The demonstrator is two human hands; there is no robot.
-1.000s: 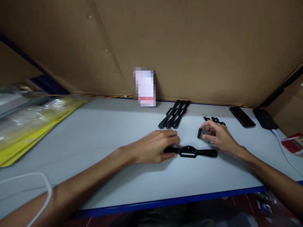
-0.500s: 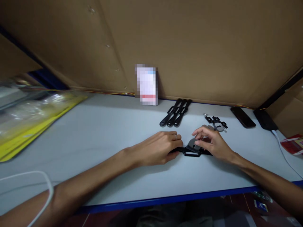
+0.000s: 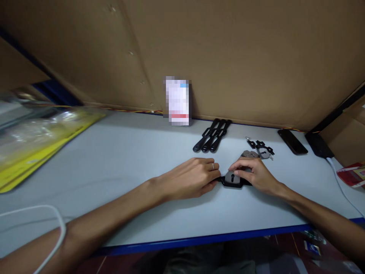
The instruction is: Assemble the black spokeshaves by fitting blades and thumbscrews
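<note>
The left hand point(image 3: 196, 177) holds one end of a black metal two-handled tool point(image 3: 232, 182) lying on the pale table point(image 3: 128, 160). The right hand point(image 3: 253, 175) presses a flat grey metal plate point(image 3: 232, 177) onto its middle.

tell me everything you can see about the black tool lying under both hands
The black two-handled tool lies flat on the pale table, handles running left to right. It looks like dark painted metal. A grey plate with a keyhole slot sits on its middle. The left hand covers its left handle; the right hand covers the right one, fingers on the plate.
</note>
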